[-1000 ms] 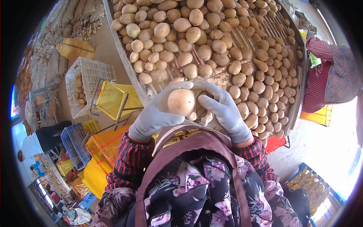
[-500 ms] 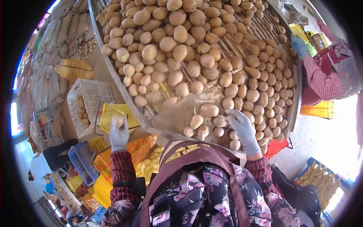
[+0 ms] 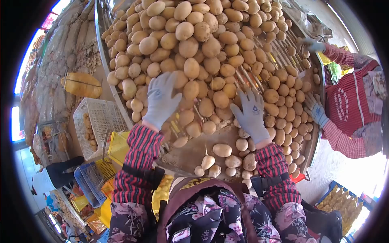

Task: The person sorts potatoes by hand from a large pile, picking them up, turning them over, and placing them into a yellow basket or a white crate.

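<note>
Left hand (image 3: 161,99) back over the potatoes (image 3: 194,52) on the sorting table (image 3: 106,73), empty now; right hand (image 3: 252,115) moved up-pile. Both flat, fingers spread, gripping nothing.

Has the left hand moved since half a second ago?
Yes. The left hand has gone from over the yellow bag frame beside the table up onto the potato pile, now open and flat.

On my left I see a white plastic lattice crate (image 3: 101,121) with a few potatoes inside, a blue plastic crate (image 3: 90,180) nearer, and yellow mesh sacks (image 3: 118,146) between them. Far left lies a yellow sack (image 3: 82,84). On the right, a co-worker in a red checked sleeve (image 3: 344,139) stands.
</note>
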